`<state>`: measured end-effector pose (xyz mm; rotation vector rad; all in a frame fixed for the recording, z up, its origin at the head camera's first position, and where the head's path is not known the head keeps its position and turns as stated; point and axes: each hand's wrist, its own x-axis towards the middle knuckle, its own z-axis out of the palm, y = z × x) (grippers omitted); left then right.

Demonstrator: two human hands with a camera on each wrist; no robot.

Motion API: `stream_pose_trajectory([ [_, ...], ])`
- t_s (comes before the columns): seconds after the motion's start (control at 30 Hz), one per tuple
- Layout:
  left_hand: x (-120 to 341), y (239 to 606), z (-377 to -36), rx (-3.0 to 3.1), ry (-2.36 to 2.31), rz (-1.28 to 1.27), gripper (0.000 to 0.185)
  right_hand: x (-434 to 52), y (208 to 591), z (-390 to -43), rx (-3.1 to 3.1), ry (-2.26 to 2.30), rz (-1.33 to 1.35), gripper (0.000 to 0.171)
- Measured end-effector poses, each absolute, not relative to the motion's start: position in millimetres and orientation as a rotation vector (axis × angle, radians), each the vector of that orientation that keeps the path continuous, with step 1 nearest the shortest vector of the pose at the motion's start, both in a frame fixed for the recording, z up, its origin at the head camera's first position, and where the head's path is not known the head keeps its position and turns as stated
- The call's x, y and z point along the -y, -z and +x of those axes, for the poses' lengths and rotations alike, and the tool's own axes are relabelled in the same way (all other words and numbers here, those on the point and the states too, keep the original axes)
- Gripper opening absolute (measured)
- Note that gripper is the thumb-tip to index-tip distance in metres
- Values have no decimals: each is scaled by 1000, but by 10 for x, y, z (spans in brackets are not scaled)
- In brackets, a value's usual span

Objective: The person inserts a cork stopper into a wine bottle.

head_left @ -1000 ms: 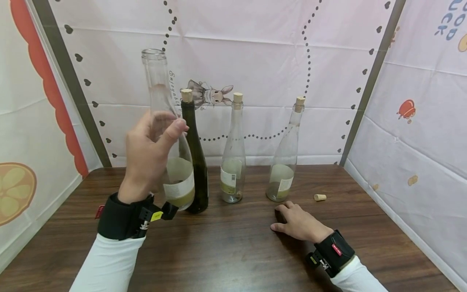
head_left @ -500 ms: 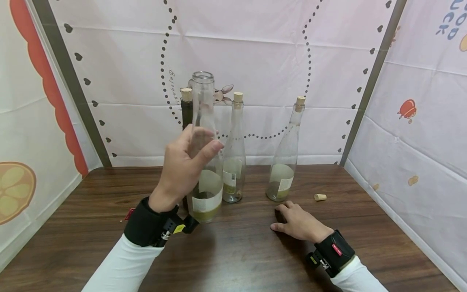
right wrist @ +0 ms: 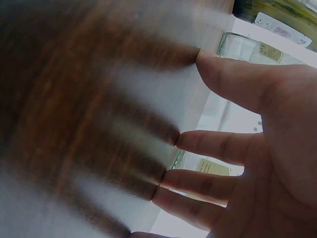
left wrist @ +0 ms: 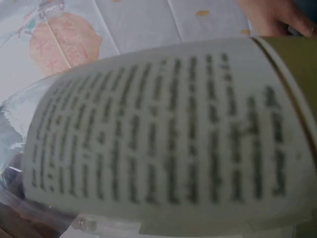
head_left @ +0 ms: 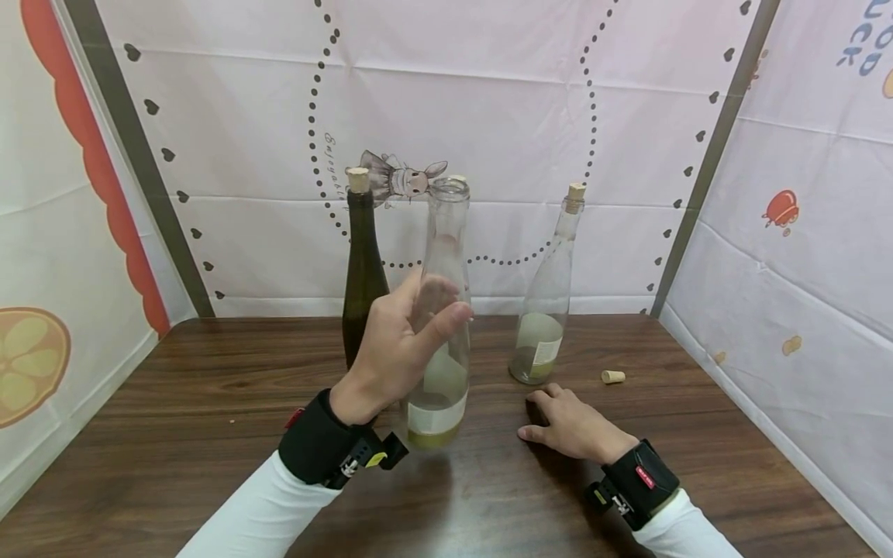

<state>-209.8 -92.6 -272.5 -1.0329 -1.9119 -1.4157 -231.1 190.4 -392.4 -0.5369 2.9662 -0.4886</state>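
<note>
My left hand (head_left: 434,306) grips a clear, uncorked bottle (head_left: 441,387) round its middle and holds it upright at the table's centre. Its base is close to the wood; contact cannot be told. The bottle's printed label (left wrist: 163,134) fills the left wrist view. My right hand (head_left: 537,415) lies flat on the table with its fingers (right wrist: 213,148) spread and holds nothing. A loose cork (head_left: 612,377) lies to the right of that hand. A corked dark green bottle (head_left: 363,271) and a corked clear bottle (head_left: 547,310) stand behind. The held bottle hides most of another corked bottle.
The brown wooden table (head_left: 174,434) is walled on three sides by printed white cloth (head_left: 502,101). Bare wood shows at the left and along the front edge. Bottle bases (right wrist: 247,47) appear beyond my right fingers.
My left hand has carried the uncorked bottle rightward and down, from in front of the green bottle to in front of the middle one. My right hand has stayed still.
</note>
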Motion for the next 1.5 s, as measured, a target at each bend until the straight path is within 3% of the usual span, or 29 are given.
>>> stream_pose_trajectory([
  [0.9, 509, 3244, -2127, 1955, 1475, -1088, 65, -1925, 3922, -2320, -2960, 509, -561, 60],
  [1.5, 436, 3371, -2150, 1884, 1498, -1147, 54, -1920, 3915, -2320, -2967, 498, -560, 58],
])
